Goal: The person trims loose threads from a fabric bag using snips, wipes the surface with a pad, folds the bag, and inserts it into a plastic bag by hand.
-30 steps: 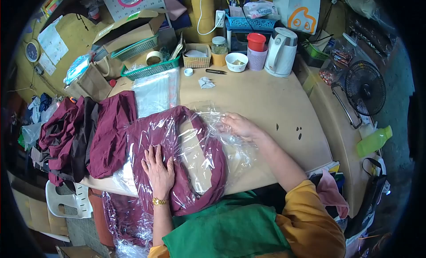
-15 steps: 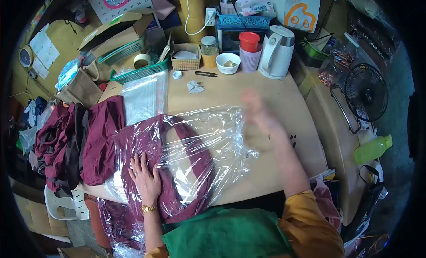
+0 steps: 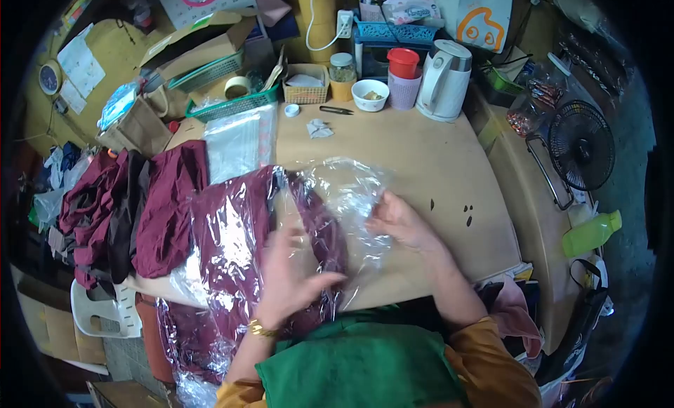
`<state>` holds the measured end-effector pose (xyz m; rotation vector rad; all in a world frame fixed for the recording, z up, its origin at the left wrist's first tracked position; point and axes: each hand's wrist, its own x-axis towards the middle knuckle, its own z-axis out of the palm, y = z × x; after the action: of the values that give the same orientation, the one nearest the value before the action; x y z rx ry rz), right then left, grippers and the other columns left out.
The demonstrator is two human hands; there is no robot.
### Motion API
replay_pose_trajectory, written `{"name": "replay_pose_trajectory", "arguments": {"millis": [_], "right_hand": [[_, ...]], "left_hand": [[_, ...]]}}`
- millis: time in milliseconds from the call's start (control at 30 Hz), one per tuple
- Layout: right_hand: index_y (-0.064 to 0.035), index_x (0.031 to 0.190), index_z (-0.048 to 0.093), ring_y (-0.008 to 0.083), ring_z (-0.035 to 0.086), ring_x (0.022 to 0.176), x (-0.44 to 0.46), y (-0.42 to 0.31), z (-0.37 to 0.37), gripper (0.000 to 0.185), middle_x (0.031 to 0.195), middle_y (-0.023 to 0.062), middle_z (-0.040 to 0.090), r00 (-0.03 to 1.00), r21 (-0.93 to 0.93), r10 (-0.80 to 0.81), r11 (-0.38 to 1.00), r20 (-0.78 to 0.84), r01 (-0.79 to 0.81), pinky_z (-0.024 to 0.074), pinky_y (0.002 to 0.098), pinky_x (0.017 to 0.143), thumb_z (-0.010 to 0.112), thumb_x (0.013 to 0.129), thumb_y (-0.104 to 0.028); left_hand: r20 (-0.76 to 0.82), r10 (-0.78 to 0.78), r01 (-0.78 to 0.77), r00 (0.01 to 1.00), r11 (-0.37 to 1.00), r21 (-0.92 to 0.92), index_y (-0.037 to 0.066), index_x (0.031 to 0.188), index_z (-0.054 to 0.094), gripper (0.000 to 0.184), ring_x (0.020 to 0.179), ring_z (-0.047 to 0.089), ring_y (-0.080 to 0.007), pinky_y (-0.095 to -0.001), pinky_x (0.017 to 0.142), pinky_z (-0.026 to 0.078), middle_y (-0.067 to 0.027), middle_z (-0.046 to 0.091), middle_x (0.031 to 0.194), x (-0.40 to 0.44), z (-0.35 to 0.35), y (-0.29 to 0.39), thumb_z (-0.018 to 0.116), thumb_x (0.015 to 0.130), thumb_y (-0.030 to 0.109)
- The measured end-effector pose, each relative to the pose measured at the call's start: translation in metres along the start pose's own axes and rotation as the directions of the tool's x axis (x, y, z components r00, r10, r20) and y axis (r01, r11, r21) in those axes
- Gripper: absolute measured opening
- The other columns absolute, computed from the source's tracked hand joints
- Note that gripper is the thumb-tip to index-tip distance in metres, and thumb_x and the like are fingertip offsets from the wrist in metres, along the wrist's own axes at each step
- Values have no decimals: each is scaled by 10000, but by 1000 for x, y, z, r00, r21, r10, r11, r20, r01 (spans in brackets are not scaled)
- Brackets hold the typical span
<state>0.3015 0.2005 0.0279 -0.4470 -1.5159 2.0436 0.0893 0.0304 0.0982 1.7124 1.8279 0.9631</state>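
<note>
A maroon garment (image 3: 232, 232) lies in a clear plastic bag (image 3: 354, 187) at the front of the table. My left hand (image 3: 291, 278), slightly blurred, is over the middle of the bag with its fingers spread and holds nothing. At the bag's right edge, my right hand (image 3: 397, 222) has its bent fingers closed on the plastic. Further left, more maroon clothing (image 3: 172, 208) with dark parts lies folded. Flat clear bags (image 3: 239, 145) are stacked behind the garment.
At the back of the table (image 3: 449, 152) stand a green basket (image 3: 232, 108), a jar (image 3: 342, 75), a white bowl (image 3: 370, 96), a lilac cup (image 3: 404, 89) and a white kettle (image 3: 444, 82). A black fan (image 3: 581, 145) and green bottle (image 3: 591, 234) are on the right.
My left hand has lifted off the garment and shifted right. My right hand, raised half a second ago, has come down to the bag's right edge, which is now drawn in leftward.
</note>
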Motion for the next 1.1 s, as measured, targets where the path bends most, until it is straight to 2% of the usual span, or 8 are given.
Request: {"name": "replay_pose_trajectory", "arguments": {"millis": [267,367,433,467,567,633,767,1100], "right_hand": [[-79,1418,344,175,514,1181,-9,-35,44,566,1321,126,497,727,-446,-507,842,-462,304,440,335,979,641,954,-209],[-107,1505,244,163,407,1292,-25,35,17,627,1392,126,445,902,252,81,967,-425,32,418,347,1015,496,1012,-401],[-92,1505,237,183,443,1267,-38,26,55,658,1378,125,462,876,383,-61,883,-479,271,429,347,1002,542,988,-361],[-87,1506,235,190,455,1259,-41,21,65,669,1373,125,468,860,421,-105,838,-499,346,433,347,998,558,981,-347],[-39,1447,298,215,529,1183,-41,-8,17,730,1356,142,480,905,161,-75,975,-419,155,449,335,983,695,841,-129],[-39,1414,336,219,554,1143,-46,-39,-14,703,1302,179,512,876,-190,-235,967,-421,168,453,331,977,706,818,-82],[-54,1340,473,328,561,1146,-53,-71,-45,535,1266,193,538,789,-924,-481,185,-382,-334,454,412,977,690,866,-176],[-231,1511,289,434,32,1470,67,20,25,735,1606,180,87,920,-919,27,-68,-390,-387,5,728,1091,567,900,-531]], "left_hand": [[-594,250,-548,764,738,-394,-8,984,595,182,761,548,-258,-380,705,449,-122,579,802,104,-66,72,465,950,115],[-697,-28,-659,717,298,-690,24,1095,588,228,841,578,-161,-312,766,477,-69,608,932,81,-151,87,439,1018,179],[-798,432,-615,420,782,100,-22,1111,560,290,788,630,-145,-272,641,527,-78,631,922,63,-200,27,456,1026,235],[-844,107,-514,526,830,-215,-12,1144,556,291,867,638,-172,-299,737,530,-97,634,976,50,-189,35,398,1030,205],[-489,297,-551,820,177,-816,-29,1180,545,322,990,649,-226,-348,855,538,-149,637,1094,7,-158,-42,344,1023,168],[-556,-341,-426,758,386,-818,-44,1185,552,352,1032,636,-256,-376,893,536,-163,628,1144,-35,-102,-108,343,1015,183],[-30,-475,-85,879,-94,-992,46,1421,358,545,1049,607,-287,-472,878,548,-168,583,1168,-114,-43,-175,401,1002,391],[-511,-454,212,730,861,-462,22,1242,525,397,755,572,-112,-239,612,480,-54,561,901,-73,-78,-162,586,849,8]]}}
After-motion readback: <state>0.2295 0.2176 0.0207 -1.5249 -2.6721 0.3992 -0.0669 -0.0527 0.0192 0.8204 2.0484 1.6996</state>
